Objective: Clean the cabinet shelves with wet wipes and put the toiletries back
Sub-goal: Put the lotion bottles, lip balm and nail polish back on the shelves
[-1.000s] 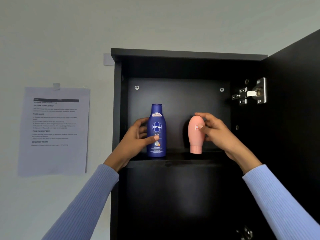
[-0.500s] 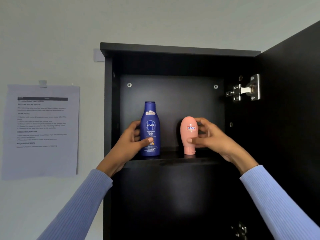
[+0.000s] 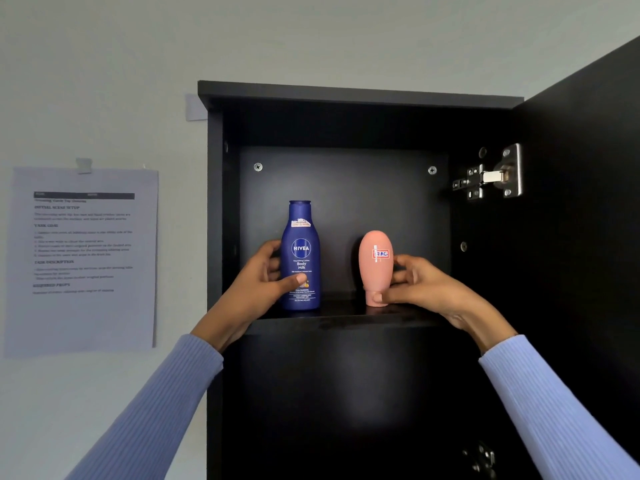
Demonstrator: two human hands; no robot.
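A dark blue Nivea body milk bottle (image 3: 300,258) stands upright on the top shelf (image 3: 346,318) of the black cabinet. My left hand (image 3: 258,282) grips its lower half, thumb across the front and fingers behind. To its right a pink tube (image 3: 375,266) stands on its cap, its small red-and-white label facing me. My right hand (image 3: 420,285) holds the tube from the right, the thumb at its cap and the fingers curled behind its side.
The cabinet door (image 3: 585,237) stands open on the right, with a metal hinge (image 3: 491,176) at its inner edge. A printed sheet (image 3: 83,258) is taped to the grey wall on the left. Below the shelf the cabinet is dark.
The pink tube has been turned so its label now faces front, and my right thumb has slid down to the cap. My left hand keeps its grip on the blue bottle.
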